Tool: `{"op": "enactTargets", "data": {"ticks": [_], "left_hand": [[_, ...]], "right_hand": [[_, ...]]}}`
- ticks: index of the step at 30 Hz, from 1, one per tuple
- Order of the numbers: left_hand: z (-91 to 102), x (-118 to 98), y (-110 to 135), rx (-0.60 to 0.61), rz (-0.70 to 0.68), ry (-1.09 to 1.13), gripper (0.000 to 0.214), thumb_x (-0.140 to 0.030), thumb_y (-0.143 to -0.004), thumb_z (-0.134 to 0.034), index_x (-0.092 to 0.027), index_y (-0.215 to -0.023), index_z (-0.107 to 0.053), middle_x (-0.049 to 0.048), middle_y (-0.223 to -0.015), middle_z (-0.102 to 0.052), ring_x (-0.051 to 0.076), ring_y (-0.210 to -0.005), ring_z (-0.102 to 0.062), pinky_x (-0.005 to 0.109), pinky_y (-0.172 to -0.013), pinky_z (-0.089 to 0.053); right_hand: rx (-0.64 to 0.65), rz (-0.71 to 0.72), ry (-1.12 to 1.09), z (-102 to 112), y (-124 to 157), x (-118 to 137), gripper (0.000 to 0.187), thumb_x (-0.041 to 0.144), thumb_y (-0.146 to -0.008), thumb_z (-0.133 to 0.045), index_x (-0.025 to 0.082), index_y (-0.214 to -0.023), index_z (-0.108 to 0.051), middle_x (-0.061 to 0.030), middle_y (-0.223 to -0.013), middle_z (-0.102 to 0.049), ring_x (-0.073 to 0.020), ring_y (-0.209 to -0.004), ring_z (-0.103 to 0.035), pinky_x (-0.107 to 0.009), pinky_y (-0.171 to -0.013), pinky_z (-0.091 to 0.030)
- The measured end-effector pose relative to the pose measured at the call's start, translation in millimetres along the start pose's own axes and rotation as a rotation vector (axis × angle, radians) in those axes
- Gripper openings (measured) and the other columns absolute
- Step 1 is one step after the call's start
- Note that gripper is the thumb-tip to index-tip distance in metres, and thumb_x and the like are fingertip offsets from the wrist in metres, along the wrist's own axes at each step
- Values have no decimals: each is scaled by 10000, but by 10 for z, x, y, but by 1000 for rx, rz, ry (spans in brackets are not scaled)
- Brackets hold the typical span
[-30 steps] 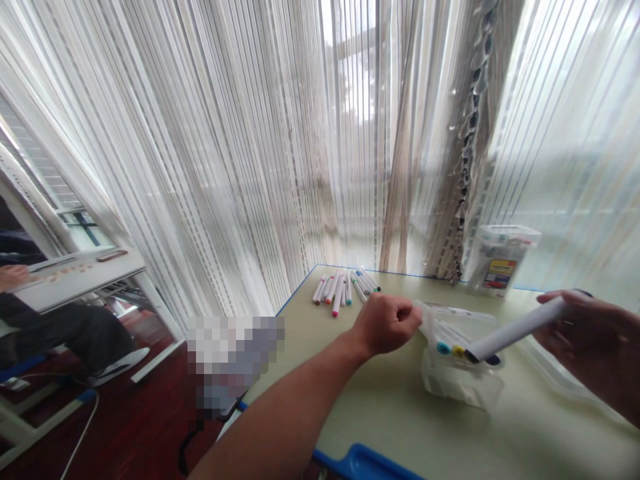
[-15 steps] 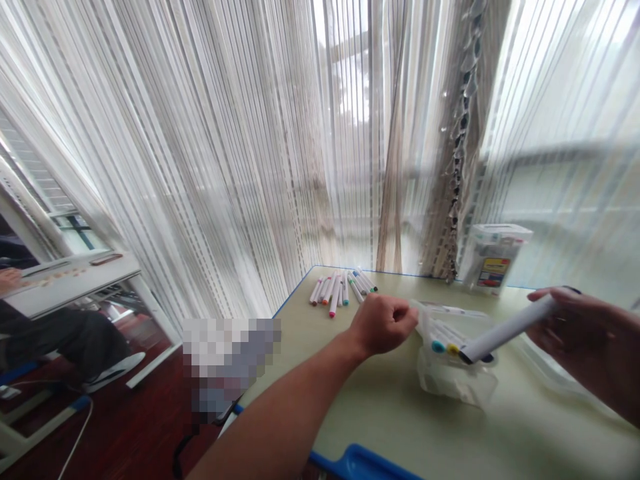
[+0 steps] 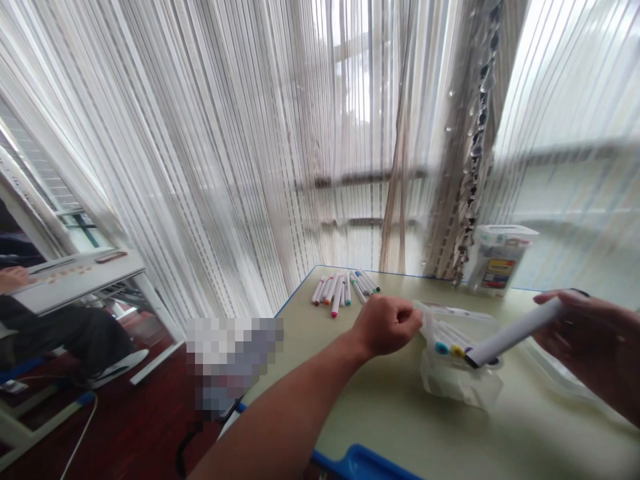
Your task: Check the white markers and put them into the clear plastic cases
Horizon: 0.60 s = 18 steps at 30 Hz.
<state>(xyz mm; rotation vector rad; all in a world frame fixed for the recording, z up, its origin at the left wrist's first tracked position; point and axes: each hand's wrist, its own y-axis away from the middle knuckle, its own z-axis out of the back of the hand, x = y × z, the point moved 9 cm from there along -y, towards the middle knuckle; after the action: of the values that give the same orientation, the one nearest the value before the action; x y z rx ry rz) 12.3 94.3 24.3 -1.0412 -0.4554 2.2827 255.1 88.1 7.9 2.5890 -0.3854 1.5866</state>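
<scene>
My left hand (image 3: 387, 325) is closed at the left rim of a clear plastic box (image 3: 453, 385), its fingertips mostly hidden behind the hand. White markers with blue and yellow ends (image 3: 449, 349) lie inside the box. Between the fingers of my right hand (image 3: 565, 337) is a white marker (image 3: 517, 331) with a dark end, tilted down to the left. That dark end is over the front of the box, near the markers in it; I cannot tell whether it touches them.
Several loose markers (image 3: 340, 293) lie on the pale green table (image 3: 370, 420), near its far left corner. A clear container with a label (image 3: 500, 263) stands at the back right. Under my right hand lies a clear plastic lid or tray (image 3: 560, 377). Another person's hand (image 3: 14, 279) rests at a white table.
The view has shifted slightly. Both hands keep nearly the same places by the box, and the marker stays in my right hand.
</scene>
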Motion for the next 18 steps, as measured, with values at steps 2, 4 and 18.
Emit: {"op": "enactTargets", "data": {"ticks": [2, 4, 18], "left_hand": [[-6, 2, 0, 5, 3, -3, 424, -318, -856, -520, -185, -516, -305, -59, -520, -220, 81, -517, -272, 265, -533, -208], [-9, 6, -1, 10, 7, -6, 423, -322, -858, -519, -185, -516, -311, -58, -521, -223, 81, -516, -277, 264, -531, -209], [-13, 7, -5, 31, 20, -21, 428, -326, -859, -521, -188, -512, -310, -60, -523, -221, 81, -525, -278, 265, -533, -211]], "right_hand": [[-9, -9, -14, 13, -6, -6, 219, 209, -432, -837, 206, -635, -753, -3, -517, -500, -112, -471, -421, -225, -314, -418], [-7, -22, -30, 14, -5, -10, 241, 206, -399, -852, 220, -614, -744, 1, -500, -494, -114, -465, -415, -225, -307, -417], [-71, -64, -43, -21, 41, 10, 289, 147, -304, -820, 209, -572, -733, -7, -495, -505, -114, -471, -400, -228, -294, -396]]}}
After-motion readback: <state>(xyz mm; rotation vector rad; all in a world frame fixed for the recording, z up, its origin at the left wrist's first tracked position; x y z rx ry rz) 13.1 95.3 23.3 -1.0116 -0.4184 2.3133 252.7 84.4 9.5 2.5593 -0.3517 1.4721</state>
